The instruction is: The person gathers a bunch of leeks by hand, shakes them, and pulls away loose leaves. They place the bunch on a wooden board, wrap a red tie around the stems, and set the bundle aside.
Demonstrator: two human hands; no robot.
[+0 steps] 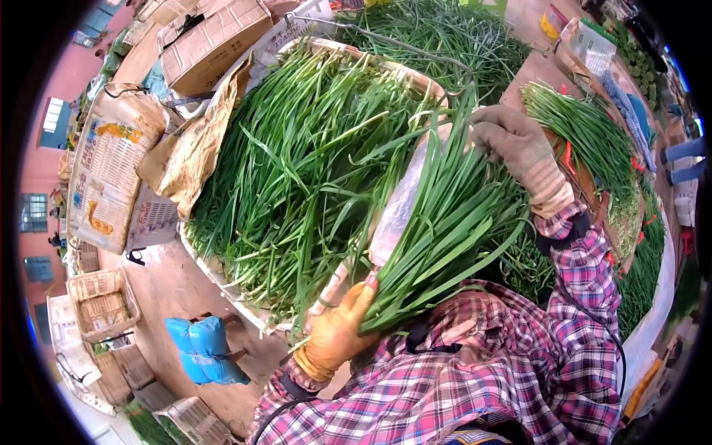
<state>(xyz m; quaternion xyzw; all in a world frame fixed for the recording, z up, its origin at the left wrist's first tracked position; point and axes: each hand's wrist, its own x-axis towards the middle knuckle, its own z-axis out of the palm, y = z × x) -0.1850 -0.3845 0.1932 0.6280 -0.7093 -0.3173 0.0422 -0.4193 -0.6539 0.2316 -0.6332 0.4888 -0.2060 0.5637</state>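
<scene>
My left hand (337, 334), in an orange glove with a bare thumb tip showing, is closed round the lower leafy part of a bunch of garlic chives (452, 230). The bunch slants up to the right across the front of my body. At its upper end my right hand (515, 141), in a grey-brown glove, has its fingers bent and pinched near the stalk ends; what lies between them is partly hidden. Behind the bunch, a large crate (256, 315) is heaped with loose garlic chives (297, 163). Clear plastic (400, 208) shows between heap and bunch.
Tied chives (586, 133) with red bands lie at right. More greens (437, 37) are piled behind the crate. A cardboard box (215, 44), brown paper (196, 148) and a basket (115, 170) stand left. A blue cushion (204, 348) sits on a low stool below.
</scene>
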